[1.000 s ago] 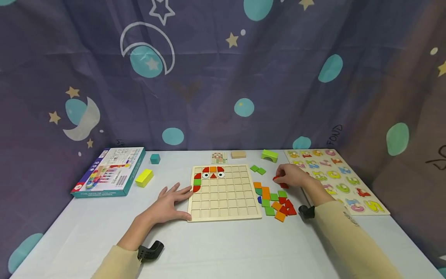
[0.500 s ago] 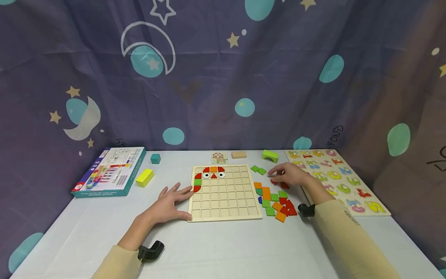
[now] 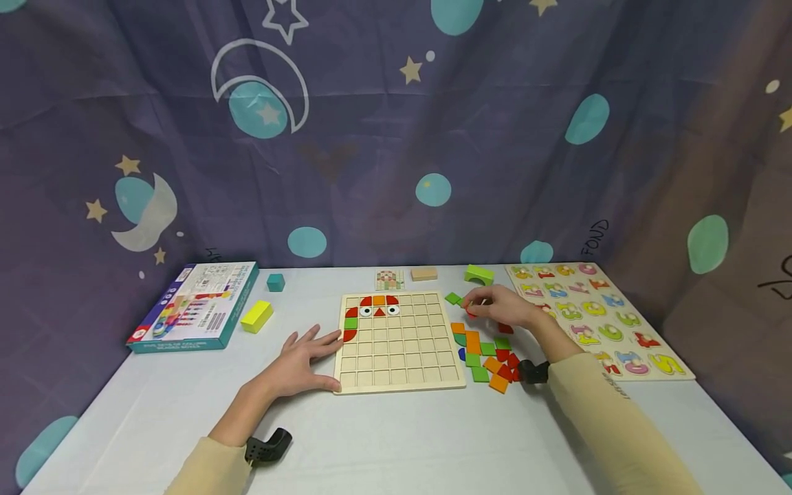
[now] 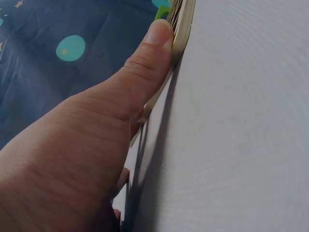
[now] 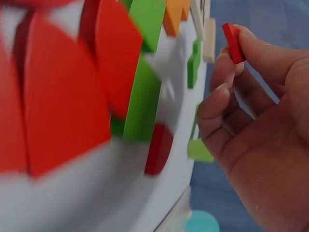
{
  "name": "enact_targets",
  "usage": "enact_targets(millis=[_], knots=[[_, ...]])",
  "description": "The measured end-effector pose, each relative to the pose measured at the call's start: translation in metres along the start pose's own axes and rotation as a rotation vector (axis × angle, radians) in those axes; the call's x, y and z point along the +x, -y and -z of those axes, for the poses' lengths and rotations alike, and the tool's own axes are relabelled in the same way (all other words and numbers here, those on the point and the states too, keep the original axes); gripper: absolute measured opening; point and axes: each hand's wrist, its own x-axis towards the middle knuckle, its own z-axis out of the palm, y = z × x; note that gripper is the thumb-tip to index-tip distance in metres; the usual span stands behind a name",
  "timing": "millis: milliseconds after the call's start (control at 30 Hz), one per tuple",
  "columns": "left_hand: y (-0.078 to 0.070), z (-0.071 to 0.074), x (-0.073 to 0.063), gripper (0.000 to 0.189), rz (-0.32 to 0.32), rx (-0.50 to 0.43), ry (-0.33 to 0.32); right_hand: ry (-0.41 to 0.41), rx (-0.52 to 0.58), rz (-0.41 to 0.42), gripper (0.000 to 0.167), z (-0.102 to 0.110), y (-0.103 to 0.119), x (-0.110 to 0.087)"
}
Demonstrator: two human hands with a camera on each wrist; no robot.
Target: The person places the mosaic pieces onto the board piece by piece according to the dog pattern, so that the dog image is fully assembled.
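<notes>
– Pinching what in the right grip (image 3: 502, 307)?
– Pinching a red piece (image 5: 234, 43), closed down to its thickness, lifted over the surface (image 3: 383, 447) toward the far edge, right of the gridded board (image 3: 405, 361) and beside two green tiles (image 3: 453, 298)
– And doing what with the left grip (image 3: 304, 364)?
– Touching the board's left edge, spread wide, with thumb at the near-left corner

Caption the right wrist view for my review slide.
Right hand pinches a red piece; loose red pieces and green pieces lie nearby.
</notes>
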Motion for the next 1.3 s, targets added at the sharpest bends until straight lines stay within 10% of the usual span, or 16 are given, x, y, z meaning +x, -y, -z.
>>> enact_targets(millis=[1300], knots=[[-0.002, 0.001, 0.000, 0.096, 0.005, 0.013, -0.001, 0.011, -0.063, 0.130, 0.008, -0.083, 0.085, 0.068]])
